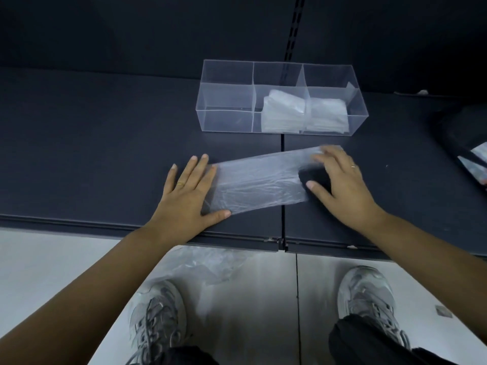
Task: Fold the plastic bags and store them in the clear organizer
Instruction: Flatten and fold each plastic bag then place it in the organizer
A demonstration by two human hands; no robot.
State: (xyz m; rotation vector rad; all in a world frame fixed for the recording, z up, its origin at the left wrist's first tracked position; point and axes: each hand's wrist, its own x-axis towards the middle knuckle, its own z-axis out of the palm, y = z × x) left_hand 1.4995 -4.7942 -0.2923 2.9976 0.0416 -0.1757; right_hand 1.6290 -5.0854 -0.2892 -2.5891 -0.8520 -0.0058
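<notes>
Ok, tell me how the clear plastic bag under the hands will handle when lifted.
Probably floppy: the clear plastic bag lies limp and wrinkled. Likely very light, being see-through thin; may slide on the smooth dark shelf.

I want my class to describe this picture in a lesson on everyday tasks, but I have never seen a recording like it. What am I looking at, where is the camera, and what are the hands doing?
There is no machine here. A person works with bare hands, and the one picture comes from a camera worn on the head, looking down. The left hand lies flat on one end of a long plastic bag on the dark shelf. The right hand touches the other end; it is blurred, so whether it pinches the bag is unclear. Behind stands the clear organizer, with folded bags in its middle and right compartments. On the floor by the shoes lie loose bags.
</notes>
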